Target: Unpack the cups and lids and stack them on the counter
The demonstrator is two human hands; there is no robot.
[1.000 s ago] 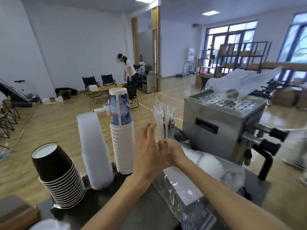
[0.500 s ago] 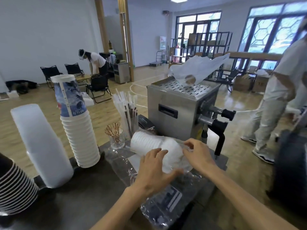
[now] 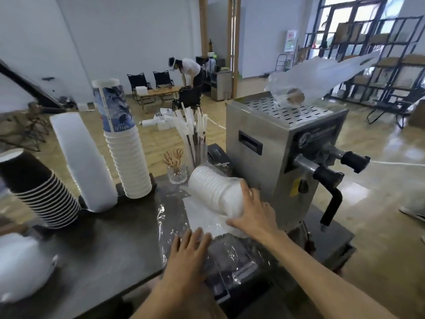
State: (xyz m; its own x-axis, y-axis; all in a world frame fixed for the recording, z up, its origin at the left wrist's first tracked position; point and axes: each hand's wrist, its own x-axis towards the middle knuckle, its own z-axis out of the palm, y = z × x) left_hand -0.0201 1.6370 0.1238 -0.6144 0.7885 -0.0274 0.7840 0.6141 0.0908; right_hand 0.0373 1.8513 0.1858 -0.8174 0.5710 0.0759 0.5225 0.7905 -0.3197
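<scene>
One wide view from my head, angled forward and down, close over my hands (image 3: pixel 230 231) at the table (image 3: pixel 103 249), steel machine (image 3: pixel 282 153) just beyond

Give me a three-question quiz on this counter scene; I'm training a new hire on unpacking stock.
1. True or false: the white stack under the right hand stands upright.
2. Which stack on the counter has a printed blue cup on top? A) black cups B) white cups C) sleeved stack
3. What does the left hand press on?

Key
1. False: it lies on its side, beside the steel machine.
2. B.
3. The clear plastic wrap spread on the counter, fingers flat.
</scene>
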